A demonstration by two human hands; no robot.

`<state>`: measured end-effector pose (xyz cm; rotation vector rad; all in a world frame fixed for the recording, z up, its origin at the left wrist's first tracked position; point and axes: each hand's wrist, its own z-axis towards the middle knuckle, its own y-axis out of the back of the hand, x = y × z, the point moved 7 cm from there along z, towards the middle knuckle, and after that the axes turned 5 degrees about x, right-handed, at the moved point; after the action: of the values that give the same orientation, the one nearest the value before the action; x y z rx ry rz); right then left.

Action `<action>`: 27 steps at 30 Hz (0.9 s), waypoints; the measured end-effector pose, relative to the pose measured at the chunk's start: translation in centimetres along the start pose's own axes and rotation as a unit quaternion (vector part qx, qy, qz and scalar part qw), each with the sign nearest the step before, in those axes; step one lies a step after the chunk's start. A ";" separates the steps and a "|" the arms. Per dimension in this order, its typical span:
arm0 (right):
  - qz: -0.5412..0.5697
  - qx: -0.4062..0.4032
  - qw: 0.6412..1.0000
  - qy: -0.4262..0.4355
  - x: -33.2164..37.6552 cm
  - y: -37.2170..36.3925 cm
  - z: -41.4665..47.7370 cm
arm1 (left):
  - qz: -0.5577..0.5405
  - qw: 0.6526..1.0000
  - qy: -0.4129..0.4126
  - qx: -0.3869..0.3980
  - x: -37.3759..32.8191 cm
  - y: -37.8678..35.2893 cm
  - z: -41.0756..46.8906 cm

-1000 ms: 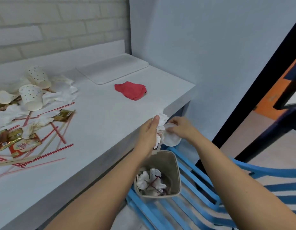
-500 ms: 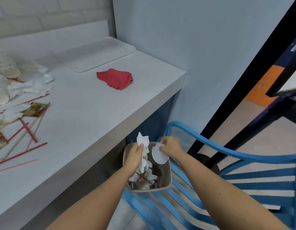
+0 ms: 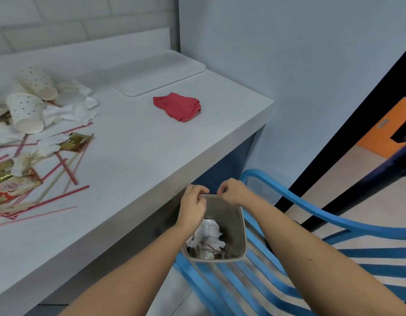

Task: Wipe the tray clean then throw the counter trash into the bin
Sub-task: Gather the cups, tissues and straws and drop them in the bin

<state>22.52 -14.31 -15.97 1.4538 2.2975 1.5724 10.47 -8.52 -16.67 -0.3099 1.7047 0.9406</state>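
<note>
Your left hand [image 3: 192, 206] and right hand [image 3: 233, 192] pinch the far rim of the bin [image 3: 239, 236], which sits on a slatted chair [image 3: 288, 281], so a sideways tug could tip it.

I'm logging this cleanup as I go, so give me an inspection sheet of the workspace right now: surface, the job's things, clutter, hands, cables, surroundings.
Surface: white counter, right half bare, left side littered.
Job's things: white tray at the back corner; red cloth in front of it; grey bin on the blue chair, holding crumpled tissue.
Clutter: dotted paper cups, tissues, straws, sachets.
Hands: left hand and right hand over the bin's far rim, fingers curled, holding no trash.
Cables: nothing seen.
Surroundings: brick wall, blue wall, dark doorframe.
</note>
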 end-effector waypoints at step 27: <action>-0.199 -0.006 0.906 0.373 32.4 -4.6 -2.4 | 0.270 0.944 0.094 -0.164 1.4 32.3 -8.7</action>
<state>-0.25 5.53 -3.16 0.3101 2.6582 2.2289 -16.36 6.56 -3.40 -0.1500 1.8431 1.6523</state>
